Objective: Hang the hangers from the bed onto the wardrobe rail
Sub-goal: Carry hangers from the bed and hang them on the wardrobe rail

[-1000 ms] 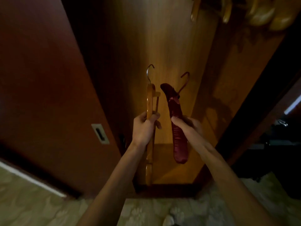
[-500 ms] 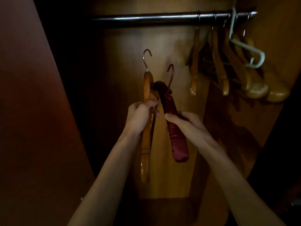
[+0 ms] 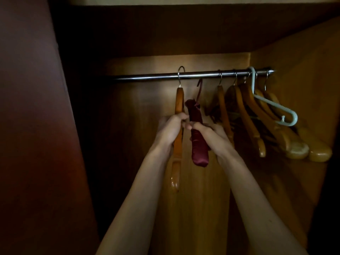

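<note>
Fingers of the left hand (image 3: 170, 128) curl around the middle of an upright light-brown wooden hanger (image 3: 178, 142), whose silver metal hook (image 3: 181, 75) crosses over the shiny metal wardrobe rail (image 3: 193, 75). Just beside it, fingers of the right hand (image 3: 211, 135) wrap a dark red padded satin hanger (image 3: 198, 142), held upright with its red hook (image 3: 199, 89) just below the rail and not touching it. The two hands touch at the fingertips. Further right along the rail hang several more wooden hangers (image 3: 246, 118) and one pale green plastic hanger (image 3: 272, 105), inside a dim wooden wardrobe (image 3: 287, 57).
</note>
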A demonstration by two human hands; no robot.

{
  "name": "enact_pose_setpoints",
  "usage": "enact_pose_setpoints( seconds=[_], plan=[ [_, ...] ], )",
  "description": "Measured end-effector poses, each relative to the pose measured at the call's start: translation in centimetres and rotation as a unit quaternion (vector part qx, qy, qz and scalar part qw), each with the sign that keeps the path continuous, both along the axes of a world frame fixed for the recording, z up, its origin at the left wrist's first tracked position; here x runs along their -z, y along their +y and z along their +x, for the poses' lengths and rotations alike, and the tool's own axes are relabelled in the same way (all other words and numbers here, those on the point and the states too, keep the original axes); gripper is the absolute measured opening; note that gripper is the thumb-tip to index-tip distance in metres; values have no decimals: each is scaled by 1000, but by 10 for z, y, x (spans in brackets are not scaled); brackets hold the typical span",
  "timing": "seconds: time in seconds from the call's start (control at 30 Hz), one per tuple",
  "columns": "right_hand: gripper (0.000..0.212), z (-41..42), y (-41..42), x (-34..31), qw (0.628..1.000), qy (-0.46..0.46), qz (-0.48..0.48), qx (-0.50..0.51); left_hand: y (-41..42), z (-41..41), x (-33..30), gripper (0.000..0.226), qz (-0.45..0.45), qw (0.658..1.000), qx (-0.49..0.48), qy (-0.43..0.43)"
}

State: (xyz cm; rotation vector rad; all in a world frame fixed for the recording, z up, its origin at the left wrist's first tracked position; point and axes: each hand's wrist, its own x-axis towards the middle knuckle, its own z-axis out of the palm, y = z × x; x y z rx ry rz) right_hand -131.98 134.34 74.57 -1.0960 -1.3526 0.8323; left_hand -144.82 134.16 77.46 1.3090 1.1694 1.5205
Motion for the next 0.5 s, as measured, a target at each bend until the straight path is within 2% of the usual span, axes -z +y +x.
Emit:
enact_pose_setpoints(
  seconds=[0.1,0.4,0.5],
  plan=[
    [19,8,16,-8,1000,-13,27,6,13,9,-11,17,6,1000,15,14],
    [57,44,68,-45,998,-35,35,37,59,35,-30,24,33,998,38,43],
    [61,49,77,-55,999,-32,17,31,73,42,-29,24,20,999,28,41]
  ],
)
